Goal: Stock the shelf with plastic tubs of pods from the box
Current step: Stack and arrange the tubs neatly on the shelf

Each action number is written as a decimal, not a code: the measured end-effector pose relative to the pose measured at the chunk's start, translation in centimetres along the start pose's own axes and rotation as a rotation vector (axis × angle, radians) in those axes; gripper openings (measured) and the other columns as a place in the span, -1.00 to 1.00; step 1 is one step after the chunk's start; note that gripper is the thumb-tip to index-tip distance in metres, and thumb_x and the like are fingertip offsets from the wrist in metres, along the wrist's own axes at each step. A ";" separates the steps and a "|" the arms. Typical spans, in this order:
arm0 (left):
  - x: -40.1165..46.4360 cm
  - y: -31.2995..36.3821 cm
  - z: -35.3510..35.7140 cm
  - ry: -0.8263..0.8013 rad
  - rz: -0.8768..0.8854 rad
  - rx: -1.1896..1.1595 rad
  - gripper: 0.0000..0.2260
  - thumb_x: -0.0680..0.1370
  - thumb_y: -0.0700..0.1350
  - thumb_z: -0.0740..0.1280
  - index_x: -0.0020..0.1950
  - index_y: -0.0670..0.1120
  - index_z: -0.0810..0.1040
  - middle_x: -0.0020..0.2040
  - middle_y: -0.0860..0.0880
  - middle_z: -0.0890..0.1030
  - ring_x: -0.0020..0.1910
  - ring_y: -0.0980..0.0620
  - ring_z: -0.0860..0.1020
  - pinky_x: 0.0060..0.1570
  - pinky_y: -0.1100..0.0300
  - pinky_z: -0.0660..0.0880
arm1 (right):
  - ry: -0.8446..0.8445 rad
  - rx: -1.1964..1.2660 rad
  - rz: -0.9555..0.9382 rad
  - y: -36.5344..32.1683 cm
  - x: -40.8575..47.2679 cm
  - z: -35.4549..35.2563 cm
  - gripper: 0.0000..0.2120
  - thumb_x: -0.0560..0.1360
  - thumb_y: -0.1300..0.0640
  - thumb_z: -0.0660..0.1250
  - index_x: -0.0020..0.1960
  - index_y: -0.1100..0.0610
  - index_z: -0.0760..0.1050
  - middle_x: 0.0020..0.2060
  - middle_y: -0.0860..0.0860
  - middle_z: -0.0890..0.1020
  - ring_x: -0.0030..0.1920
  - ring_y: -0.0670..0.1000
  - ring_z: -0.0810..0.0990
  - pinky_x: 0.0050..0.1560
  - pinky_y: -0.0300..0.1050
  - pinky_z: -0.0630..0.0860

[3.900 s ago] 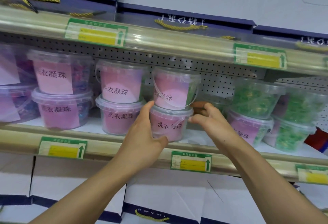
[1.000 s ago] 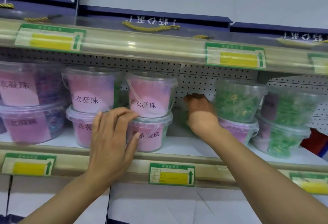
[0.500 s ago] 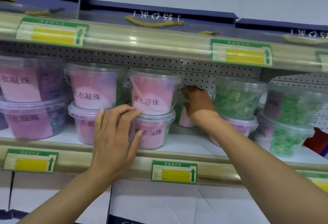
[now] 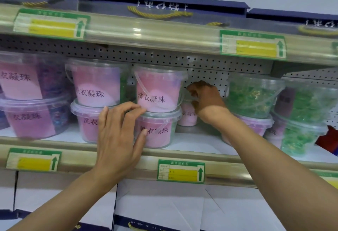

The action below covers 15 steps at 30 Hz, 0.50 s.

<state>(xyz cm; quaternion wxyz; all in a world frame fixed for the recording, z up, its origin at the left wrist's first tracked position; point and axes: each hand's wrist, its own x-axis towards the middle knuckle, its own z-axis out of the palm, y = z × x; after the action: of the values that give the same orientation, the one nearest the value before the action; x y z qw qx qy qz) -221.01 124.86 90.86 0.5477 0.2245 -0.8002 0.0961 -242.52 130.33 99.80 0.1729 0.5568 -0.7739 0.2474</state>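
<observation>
Pegboard backs the shelf (image 4: pixel 201 146), and along its front edge runs a rail with green-and-yellow price tags (image 4: pixel 181 171). Half a second ago the right hand (image 4: pixel 205 99) was reaching into the gap between the pink stack and the green tubs (image 4: pixel 254 96); now it sits a little deeper, fingers curled over the top of a small pink-labelled tub (image 4: pixel 187 114) standing at the back of the shelf. Its grip looks closed around that tub's rim, though the fingertips are shadowed. The left hand (image 4: pixel 118 137) has barely shifted: it rests with fingers spread and loosely bent against the front stack, fingertips touching the upper pink tub (image 4: pixel 158 90) and thumb against the lower pink tub (image 4: pixel 158 130), steadying rather than gripping. To me this reads as the back-row tub being seated while the front stack is held from tipping. Further pink tubs (image 4: pixel 95 86) stand toward the shelf's left end. No box shows.
</observation>
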 end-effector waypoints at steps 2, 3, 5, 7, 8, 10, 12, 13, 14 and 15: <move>-0.1 0.1 0.0 -0.002 0.001 -0.002 -0.65 0.47 -0.03 0.22 0.24 -0.08 0.38 0.18 -0.14 0.48 0.19 -0.10 0.40 0.31 -0.12 0.17 | -0.033 -0.020 0.095 0.4 -0.4 -0.3 -0.42 0.37 0.48 0.30 0.35 0.17 0.38 0.31 0.18 0.37 0.24 0.17 0.48 0.24 -0.05 0.43; -0.1 0.0 -0.1 -0.003 0.004 -0.002 -0.65 0.47 -0.03 0.22 0.24 -0.09 0.38 0.18 -0.14 0.48 0.19 -0.10 0.40 0.31 -0.12 0.17 | -0.073 -0.059 0.150 0.5 -0.5 -0.3 -0.40 0.37 0.48 0.30 0.37 0.17 0.35 0.31 0.20 0.34 0.24 0.20 0.47 0.24 -0.03 0.44; 0.0 0.0 -0.1 -0.003 0.010 0.004 -0.65 0.47 -0.04 0.22 0.23 -0.09 0.38 0.18 -0.14 0.48 0.20 -0.09 0.39 0.31 -0.12 0.17 | -0.127 -0.091 0.224 0.5 -0.5 0.2 -0.43 0.40 0.48 0.25 0.36 0.18 0.33 0.27 0.22 0.35 0.21 0.24 0.48 0.20 -0.01 0.46; 0.0 0.1 0.0 -0.004 0.008 0.007 -0.65 0.47 -0.04 0.22 0.24 -0.09 0.38 0.18 -0.13 0.48 0.20 -0.09 0.39 0.32 -0.11 0.15 | -0.127 -0.070 0.253 0.5 0.0 0.7 -0.56 0.44 0.46 0.22 0.29 0.20 0.41 0.22 0.22 0.43 0.17 0.23 0.51 0.18 -0.01 0.47; 0.0 0.1 0.0 -0.002 0.006 0.007 -0.65 0.47 -0.04 0.22 0.24 -0.09 0.38 0.18 -0.13 0.48 0.20 -0.09 0.39 0.33 -0.11 0.14 | -0.105 -0.062 0.247 0.6 0.2 1.0 -0.63 0.47 0.42 0.22 0.25 0.20 0.45 0.19 0.22 0.47 0.15 0.23 0.52 0.16 -0.01 0.48; -0.1 0.0 0.0 -0.004 0.005 0.007 -0.64 0.47 -0.03 0.22 0.24 -0.08 0.38 0.19 -0.13 0.48 0.20 -0.09 0.39 0.34 -0.10 0.14 | -0.044 -0.055 0.210 0.7 0.5 1.5 -0.74 0.52 0.32 0.25 0.19 0.20 0.49 0.14 0.21 0.50 0.12 0.22 0.54 0.11 -0.03 0.48; 0.0 0.0 0.0 -0.009 0.004 0.005 -0.64 0.47 -0.03 0.23 0.24 -0.08 0.37 0.19 -0.13 0.48 0.20 -0.10 0.40 0.33 -0.10 0.15 | -0.002 -0.037 0.158 0.5 0.5 2.0 -0.77 0.52 0.28 0.28 0.17 0.22 0.49 0.10 0.22 0.50 0.09 0.23 0.54 0.09 -0.01 0.50; 0.0 0.0 0.0 -0.010 0.006 0.005 -0.64 0.47 -0.03 0.23 0.24 -0.08 0.37 0.19 -0.13 0.48 0.20 -0.10 0.40 0.32 -0.10 0.16 | 0.003 -0.016 0.134 0.5 0.5 2.1 -0.77 0.51 0.27 0.30 0.16 0.23 0.48 0.09 0.22 0.50 0.07 0.24 0.54 0.09 0.02 0.50; 0.0 0.1 0.0 -0.011 0.009 0.007 -0.64 0.47 -0.04 0.23 0.24 -0.08 0.37 0.18 -0.13 0.48 0.19 -0.10 0.40 0.31 -0.10 0.17 | 0.001 0.016 0.113 0.6 0.5 2.3 -0.76 0.50 0.25 0.32 0.16 0.24 0.48 0.09 0.22 0.51 0.07 0.24 0.54 0.09 0.03 0.50; 0.0 0.1 0.0 -0.011 0.011 0.009 -0.64 0.47 -0.04 0.23 0.24 -0.08 0.37 0.18 -0.13 0.48 0.19 -0.09 0.40 0.31 -0.09 0.17 | 0.000 0.055 0.096 0.6 0.6 2.4 -0.75 0.49 0.24 0.34 0.16 0.23 0.49 0.11 0.22 0.51 0.06 0.23 0.55 0.11 0.04 0.50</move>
<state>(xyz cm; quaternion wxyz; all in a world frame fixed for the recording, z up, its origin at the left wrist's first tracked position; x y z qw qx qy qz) -221.03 124.97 90.84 0.5418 0.2229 -0.8040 0.1015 -243.25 128.66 98.02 0.1452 0.5238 -0.7925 0.2765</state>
